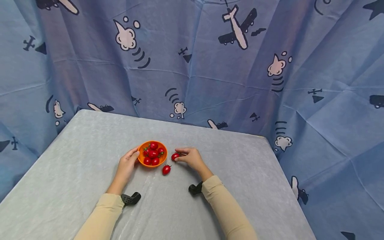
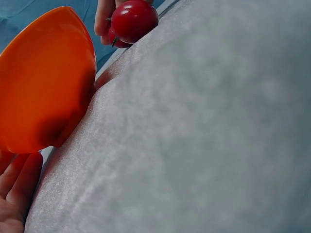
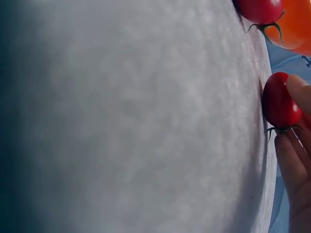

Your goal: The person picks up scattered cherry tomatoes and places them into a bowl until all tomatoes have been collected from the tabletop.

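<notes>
An orange bowl [image 1: 140,160] [image 2: 43,82] [image 3: 297,25] with several red cherry tomatoes [image 1: 152,153] stands in the middle of the grey table. My left hand [image 1: 128,163] holds the bowl's left side, thumb at the rim, fingers [image 2: 14,189] against the outer wall. Just right of the bowl, my right hand [image 1: 190,156] pinches a cherry tomato [image 1: 175,156] [image 3: 279,103] [image 2: 116,38] that lies on the cloth, its fingers [image 3: 295,165] beside the stem. Another tomato [image 1: 166,169] [image 2: 135,19] [image 3: 257,8] lies loose in front of the bowl, between the hands.
A grey cloth covers the table [image 1: 78,156]. A blue curtain printed with planes and clouds [image 1: 210,66] hangs close behind and at both sides. Black wrist camera mounts [image 1: 130,198] sit on both forearms.
</notes>
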Tool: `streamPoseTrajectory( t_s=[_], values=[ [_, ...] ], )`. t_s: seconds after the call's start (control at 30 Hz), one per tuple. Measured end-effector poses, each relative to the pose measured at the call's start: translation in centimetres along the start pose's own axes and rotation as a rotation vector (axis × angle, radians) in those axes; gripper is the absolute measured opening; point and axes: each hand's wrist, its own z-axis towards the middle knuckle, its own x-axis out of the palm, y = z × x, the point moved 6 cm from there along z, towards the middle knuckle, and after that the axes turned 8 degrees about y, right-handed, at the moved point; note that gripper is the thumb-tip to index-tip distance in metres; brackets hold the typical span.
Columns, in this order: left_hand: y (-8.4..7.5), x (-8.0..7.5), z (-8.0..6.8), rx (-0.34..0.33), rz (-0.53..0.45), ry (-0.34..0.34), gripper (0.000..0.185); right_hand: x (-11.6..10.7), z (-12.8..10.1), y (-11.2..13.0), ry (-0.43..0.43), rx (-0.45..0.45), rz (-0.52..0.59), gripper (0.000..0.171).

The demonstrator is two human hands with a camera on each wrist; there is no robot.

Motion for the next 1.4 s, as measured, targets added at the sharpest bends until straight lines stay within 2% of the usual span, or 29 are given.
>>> streamPoseTrajectory(
  t_s=[0.23, 0.47, 0.8, 1.17, 1.4],
  values=[
    [0.1, 0.0, 0.1, -0.004, 0.009, 0.000, 0.049, 0.2, 0.1, -0.1, -0.003, 0.034, -0.030, 0.039],
    [0.1, 0.0, 0.1, -0.007, -0.001, -0.001, 0.048, 0.4, 0.2, 0.1, -0.003, 0.029, -0.109, 0.034],
    [0.1, 0.0, 0.1, -0.005, 0.002, -0.001, 0.048, 0.2, 0.2, 0.4, -0.034, 0.044, -0.128, 0.033],
    [0.1, -0.1, 0.2, 0.005, -0.002, 0.005, 0.048, -1.1, -0.1, 2.6, -0.087, 0.101, -0.088, 0.030],
    [-0.1, 0.0, 0.0, 0.006, -0.006, 0.002, 0.049, -0.8, 0.1, 4.7, -0.050, 0.045, -0.104, 0.032]
  ],
)
